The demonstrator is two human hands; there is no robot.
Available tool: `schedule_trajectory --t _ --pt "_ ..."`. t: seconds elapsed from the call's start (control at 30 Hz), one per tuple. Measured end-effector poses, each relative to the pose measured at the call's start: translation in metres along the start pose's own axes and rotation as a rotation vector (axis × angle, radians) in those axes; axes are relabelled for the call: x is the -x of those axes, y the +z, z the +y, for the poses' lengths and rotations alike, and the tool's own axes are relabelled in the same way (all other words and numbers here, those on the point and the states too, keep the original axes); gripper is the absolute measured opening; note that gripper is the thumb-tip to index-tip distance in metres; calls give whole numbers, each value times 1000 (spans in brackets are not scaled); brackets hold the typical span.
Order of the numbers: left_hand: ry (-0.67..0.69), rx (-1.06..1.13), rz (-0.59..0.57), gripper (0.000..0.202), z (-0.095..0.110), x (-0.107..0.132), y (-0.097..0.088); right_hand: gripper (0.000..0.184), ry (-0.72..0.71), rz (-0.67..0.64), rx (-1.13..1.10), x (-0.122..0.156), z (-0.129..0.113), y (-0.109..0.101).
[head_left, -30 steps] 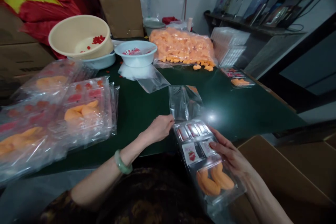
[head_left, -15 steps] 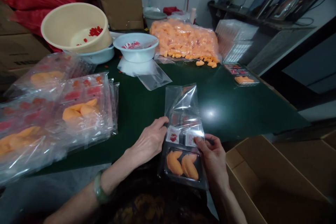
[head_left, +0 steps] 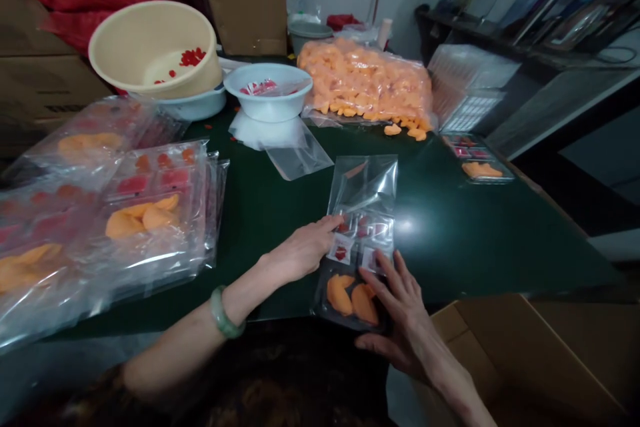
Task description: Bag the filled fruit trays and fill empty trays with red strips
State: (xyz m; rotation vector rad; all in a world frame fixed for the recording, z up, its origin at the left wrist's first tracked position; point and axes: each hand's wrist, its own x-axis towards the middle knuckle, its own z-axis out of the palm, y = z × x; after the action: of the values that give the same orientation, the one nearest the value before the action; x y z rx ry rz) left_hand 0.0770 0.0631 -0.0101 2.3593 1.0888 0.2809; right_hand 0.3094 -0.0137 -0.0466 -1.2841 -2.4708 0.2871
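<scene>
1. The tray [head_left: 350, 290] lies inside a clear bag [head_left: 367, 180] on the near edge of the green table [head_left: 450, 227], directly before the person.
2. The tray holds two orange pieces at its near end, with small red-printed packets beyond them.
3. The left hand [head_left: 303, 252] has its fingers extended and loosely together. Its tips rest on the left side of the bagged tray, and it grips nothing.
4. The right hand [head_left: 400, 313] is spread flat, with the fingers on the tray's right near corner. It closes on nothing.
5. A pile [head_left: 140, 213] of bagged trays lies to the left.
6. A white bowl [head_left: 269, 90], a beige basin [head_left: 150, 47] and a sack [head_left: 365, 83] of orange pieces stand at the far side.
</scene>
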Motion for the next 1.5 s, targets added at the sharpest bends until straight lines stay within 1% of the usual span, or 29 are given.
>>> schedule_trajectory --t 0.03,0.07,0.17,0.23,0.33,0.37,0.4,0.5,0.53,0.6,0.63,0.67,0.7,0.77,0.8,0.9,0.97,1.03,1.1,1.17,1.23,1.27,1.3,1.33,1.37,1.4,1.43,1.47,1.5 --pt "26 -3 5 35 1 0 -2 77 -38 9 5 0 4 1" --pt "49 -10 17 36 3 0 -4 70 -63 48 10 -1 7 4" --pt "92 -50 49 38 13 1 -9 50 -83 239 24 -11 11 14" --pt "100 -82 56 38 19 4 -8 38 -64 356 46 -20 8 21" --pt "79 -120 82 37 21 10 -2 12 0 459 83 -33 -2 26" --pt "67 -128 96 36 20 12 1 7 25 479 102 -37 -6 26" --pt "52 -133 112 35 18 14 3 8 54 491 131 -41 -9 25" --pt "7 -155 138 32 11 20 6 11 141 451 267 -51 -14 16" --pt "1 -163 141 32 9 21 7 15 152 425 313 -55 -14 12" --pt "3 -190 140 33 8 22 6 31 112 349 364 -65 -10 4" --pt "9 -212 139 33 9 22 5 35 71 301 364 -72 -7 1" --pt "6 -237 149 32 11 21 5 33 36 251 358 -78 -3 0" --pt "-6 -266 165 32 14 20 4 26 15 202 351 -86 0 0" --pt "-30 -328 194 30 20 16 4 11 21 150 356 -99 3 4" --pt "-32 -355 206 28 23 15 5 6 45 159 369 -104 4 7" --pt "-42 -396 276 23 27 17 13 5 58 221 401 -113 2 16" --pt "-89 -389 382 21 25 25 23 4 4 260 405 -112 1 21" --pt "-131 -347 483 18 22 37 35 9 -69 303 400 -110 3 24" --pt "-143 -209 568 15 20 49 43 16 -130 360 397 -106 8 25" --pt "-217 39 691 13 18 53 42 23 -187 418 384 -103 13 24" --pt "-405 369 809 8 17 47 32 26 -243 463 371 -100 17 21" --pt "-529 552 826 10 16 41 24 27 -270 477 366 -99 18 18" --pt "-645 734 800 20 16 32 16 27 -301 486 360 -97 20 15" --pt "-738 907 733 32 17 22 9 26 -334 493 351 -95 20 12" --pt "-796 1059 643 43 19 11 4 25 -367 502 338 -92 21 9" --pt "-820 1172 579 51 22 1 2 24 -403 514 319 -89 21 5" --pt "-804 1257 543 54 25 -9 3 23 -437 528 298 -86 20 2" --pt "-760 1332 540 54 29 -17 7 23 -479 537 277 -82 20 -2" --pt "-716 1362 649 51 32 -24 12 23 -517 535 260 -78 19 -6"
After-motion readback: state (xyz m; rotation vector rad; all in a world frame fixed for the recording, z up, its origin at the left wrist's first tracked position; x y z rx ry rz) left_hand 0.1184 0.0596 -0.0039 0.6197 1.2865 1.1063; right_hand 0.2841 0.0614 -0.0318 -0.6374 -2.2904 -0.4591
